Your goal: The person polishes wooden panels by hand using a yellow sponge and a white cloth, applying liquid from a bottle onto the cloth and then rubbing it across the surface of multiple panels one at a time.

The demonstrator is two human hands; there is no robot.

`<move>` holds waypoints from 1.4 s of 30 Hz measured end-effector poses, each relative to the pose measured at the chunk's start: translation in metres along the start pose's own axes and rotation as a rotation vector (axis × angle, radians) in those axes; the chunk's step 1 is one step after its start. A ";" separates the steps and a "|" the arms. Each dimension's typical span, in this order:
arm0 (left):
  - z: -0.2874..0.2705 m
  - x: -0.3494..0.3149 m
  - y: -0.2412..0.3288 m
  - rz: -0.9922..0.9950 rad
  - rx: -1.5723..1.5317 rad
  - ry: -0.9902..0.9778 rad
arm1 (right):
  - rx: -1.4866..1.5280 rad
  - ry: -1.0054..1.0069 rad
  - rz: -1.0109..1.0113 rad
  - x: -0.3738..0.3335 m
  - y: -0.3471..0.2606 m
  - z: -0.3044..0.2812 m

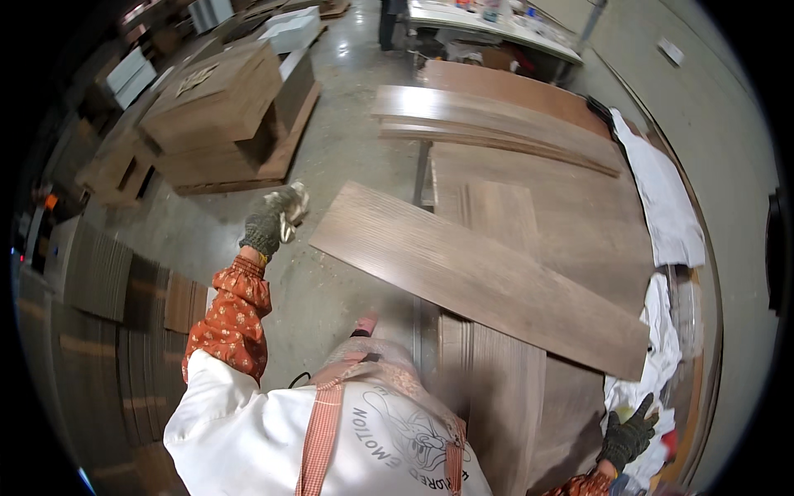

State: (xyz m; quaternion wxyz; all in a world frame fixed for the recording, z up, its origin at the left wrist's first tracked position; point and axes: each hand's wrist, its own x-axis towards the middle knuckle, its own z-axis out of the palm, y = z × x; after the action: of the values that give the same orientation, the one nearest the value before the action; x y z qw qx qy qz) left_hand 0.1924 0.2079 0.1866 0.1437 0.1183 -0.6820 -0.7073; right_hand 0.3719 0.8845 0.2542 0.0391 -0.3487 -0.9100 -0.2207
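A wide brown workbench [579,240] fills the right half of the view, its top covered with wood-grain sheets. On it lies 1 long wood-grain panel [475,277], set at a slant from upper left to lower right, its left end hanging past the bench edge over the concrete floor [347,157]. Beyond it, 2 more long boards [496,120] lie across the far end of the bench. A stack of narrower panels [488,397] sits under the near part of the slanted panel, close to the person's body.

To the left on the floor stands a pile of brown boards on a pallet [219,116], with lower stacks of ribbed sheets [99,269] nearer the left edge. White cloths [662,198] drape along the right rim of the bench.

The left hand [266,225], in a dark knit glove, is raised over the floor, just left of the slanted panel's overhanging end, and closed around a crumpled pale rag [291,205]. The right hand [628,436], also gloved, hovers at the lower right with its fingers spread, holding nothing, beside the white cloths and near the panel's lower right corner.
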 end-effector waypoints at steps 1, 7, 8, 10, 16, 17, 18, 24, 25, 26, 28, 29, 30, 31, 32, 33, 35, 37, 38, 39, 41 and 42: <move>-0.002 0.002 0.005 -0.055 -0.272 0.126 | 0.180 0.077 -0.160 0.009 -0.009 -0.001; 0.061 -0.071 0.047 0.258 -0.125 -0.124 | 1.521 -0.011 -1.004 -0.038 -0.202 -0.118; 0.081 -0.079 0.047 0.239 -0.132 -0.239 | 1.710 -0.158 -1.085 -0.058 -0.237 -0.139; 0.122 -0.081 0.047 0.177 -0.245 -0.516 | 1.818 -0.246 -1.145 -0.091 -0.302 -0.156; 0.070 -0.063 0.079 0.146 -0.316 -0.711 | 2.218 -0.313 -0.865 -0.067 -0.375 -0.171; 0.047 -0.051 0.078 0.168 0.163 -0.557 | 2.203 -0.075 -0.902 -0.048 -0.377 -0.167; 0.030 -0.042 0.068 0.089 0.127 -0.361 | 2.162 -0.012 -0.911 -0.040 -0.379 -0.173; 0.036 -0.045 -0.010 -0.384 -0.500 -0.511 | 2.199 -1.177 -1.069 -0.079 -0.455 -0.185; 0.041 -0.049 -0.016 -0.473 -0.649 -0.573 | 1.713 -0.614 -1.454 -0.094 -0.460 -0.203; 0.044 -0.049 -0.022 -0.478 -0.675 -0.586 | 1.238 0.004 -1.606 -0.110 -0.467 -0.222; 0.048 -0.048 -0.025 -0.430 -0.647 -0.607 | 0.837 0.144 -1.687 -0.108 -0.477 -0.215; 0.045 -0.046 -0.025 -0.398 -0.620 -0.606 | 0.745 0.018 -1.678 -0.106 -0.482 -0.217; 0.044 -0.046 -0.026 -0.374 -0.596 -0.606 | 0.796 0.028 -1.671 -0.105 -0.488 -0.218; 0.044 -0.043 -0.026 -0.354 -0.580 -0.604 | 0.846 0.038 -1.664 -0.104 -0.496 -0.218; 0.044 -0.043 -0.026 -0.338 -0.570 -0.599 | 0.921 -0.046 -1.656 -0.100 -0.508 -0.215; 0.045 -0.043 -0.025 -0.320 -0.565 -0.608 | 0.978 -0.036 -1.586 -0.099 -0.512 -0.215; 0.042 -0.039 -0.023 -0.276 -0.553 -0.617 | 0.959 -0.180 -1.464 -0.096 -0.523 -0.223; 0.045 -0.035 -0.022 -0.235 -0.541 -0.632 | 0.948 -0.029 -1.435 -0.084 -0.537 -0.209; 0.045 -0.036 -0.021 -0.213 -0.535 -0.636 | 1.054 -0.137 -1.342 -0.086 -0.546 -0.214; 0.047 -0.037 -0.022 -0.187 -0.516 -0.614 | 0.977 -0.171 -1.257 -0.091 -0.552 -0.230; 0.047 -0.039 -0.021 -0.147 -0.491 -0.586 | 0.978 -0.053 -1.189 -0.076 -0.559 -0.225; 0.047 -0.041 -0.018 -0.137 -0.497 -0.596 | 0.951 0.059 -1.198 -0.055 -0.554 -0.208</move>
State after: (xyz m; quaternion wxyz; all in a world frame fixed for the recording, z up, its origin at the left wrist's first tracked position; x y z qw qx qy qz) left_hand 0.2131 0.2669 0.1699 -0.0836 -0.0853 -0.4922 -0.8622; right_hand 0.0347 0.3956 0.2218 0.0829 0.2646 -0.9393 0.2020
